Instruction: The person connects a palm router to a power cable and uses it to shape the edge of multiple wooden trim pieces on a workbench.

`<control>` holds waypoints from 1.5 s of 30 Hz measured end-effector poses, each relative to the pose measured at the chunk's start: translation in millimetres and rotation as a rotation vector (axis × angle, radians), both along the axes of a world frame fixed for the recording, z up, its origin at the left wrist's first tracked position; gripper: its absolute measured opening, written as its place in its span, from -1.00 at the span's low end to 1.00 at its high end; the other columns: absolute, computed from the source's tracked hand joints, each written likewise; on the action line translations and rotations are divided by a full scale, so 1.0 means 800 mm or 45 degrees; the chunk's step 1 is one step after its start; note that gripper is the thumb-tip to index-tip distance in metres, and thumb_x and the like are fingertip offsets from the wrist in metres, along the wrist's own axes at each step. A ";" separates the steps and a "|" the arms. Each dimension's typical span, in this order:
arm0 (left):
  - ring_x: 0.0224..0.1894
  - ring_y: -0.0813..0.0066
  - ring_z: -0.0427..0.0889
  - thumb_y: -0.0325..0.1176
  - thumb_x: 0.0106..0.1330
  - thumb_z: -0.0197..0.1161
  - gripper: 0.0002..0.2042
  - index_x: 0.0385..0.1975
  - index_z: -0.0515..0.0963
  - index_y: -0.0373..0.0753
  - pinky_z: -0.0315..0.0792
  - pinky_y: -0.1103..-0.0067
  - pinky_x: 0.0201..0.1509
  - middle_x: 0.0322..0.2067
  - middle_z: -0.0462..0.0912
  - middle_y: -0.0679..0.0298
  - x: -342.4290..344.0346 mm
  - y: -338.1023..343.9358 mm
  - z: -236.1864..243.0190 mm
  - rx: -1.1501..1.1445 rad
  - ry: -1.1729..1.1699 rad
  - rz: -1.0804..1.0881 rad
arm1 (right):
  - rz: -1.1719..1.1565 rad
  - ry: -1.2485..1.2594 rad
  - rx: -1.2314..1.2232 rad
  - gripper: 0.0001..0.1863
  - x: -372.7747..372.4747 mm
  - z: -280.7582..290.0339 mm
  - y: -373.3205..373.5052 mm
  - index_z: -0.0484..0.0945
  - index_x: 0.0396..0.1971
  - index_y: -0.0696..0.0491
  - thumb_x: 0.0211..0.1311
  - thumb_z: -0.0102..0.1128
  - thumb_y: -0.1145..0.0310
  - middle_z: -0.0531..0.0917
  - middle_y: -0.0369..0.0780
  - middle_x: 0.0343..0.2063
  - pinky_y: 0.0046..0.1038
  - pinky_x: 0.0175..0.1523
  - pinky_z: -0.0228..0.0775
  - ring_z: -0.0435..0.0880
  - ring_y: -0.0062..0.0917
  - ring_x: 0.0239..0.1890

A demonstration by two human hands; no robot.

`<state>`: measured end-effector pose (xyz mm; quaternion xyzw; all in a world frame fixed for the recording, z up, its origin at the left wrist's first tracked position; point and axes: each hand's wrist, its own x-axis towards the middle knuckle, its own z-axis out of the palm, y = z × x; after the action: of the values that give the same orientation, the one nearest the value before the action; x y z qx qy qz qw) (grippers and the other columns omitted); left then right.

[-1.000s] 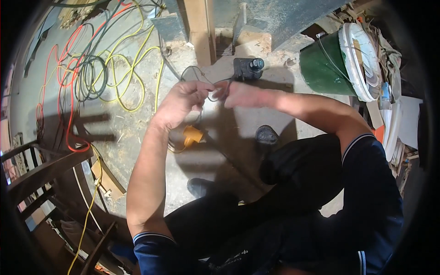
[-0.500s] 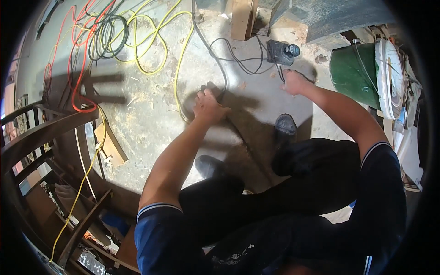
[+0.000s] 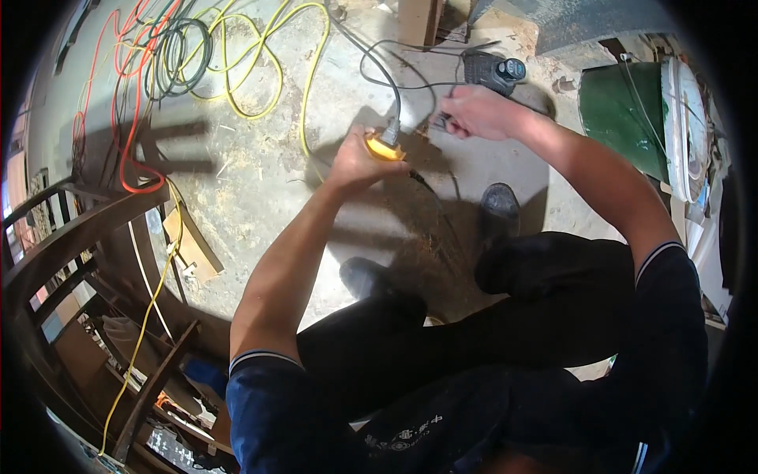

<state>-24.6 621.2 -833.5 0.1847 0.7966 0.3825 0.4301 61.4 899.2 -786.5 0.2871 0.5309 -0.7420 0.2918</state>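
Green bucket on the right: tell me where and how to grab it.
Take the wire handle near its middle, coming from the left, the side facing the person. It arcs across the green bucket's wall below the rim, a thin curve that a hand could probably hook; the right hand is nearer.

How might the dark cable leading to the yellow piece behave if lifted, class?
The dark cable would likely bend, as it already curves. Lifting it may tug the yellow piece in the left hand, since they appear joined by the grey plug.
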 end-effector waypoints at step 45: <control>-0.11 0.53 0.65 -0.61 0.20 0.42 -0.60 0.01 0.46 -0.30 0.55 0.59 0.05 -0.12 0.67 0.24 -0.028 0.022 0.079 0.674 -0.547 0.385 | 0.019 0.364 0.449 -0.91 -0.064 0.083 -0.009 0.59 -0.45 0.07 0.08 0.22 0.38 0.54 -0.36 -0.54 -0.58 -0.50 0.29 0.44 -0.69 -0.58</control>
<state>-47.4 639.1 -770.6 0.0850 0.5800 0.6645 0.4636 10.0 892.0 -720.4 0.2217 0.6904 -0.6687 0.1644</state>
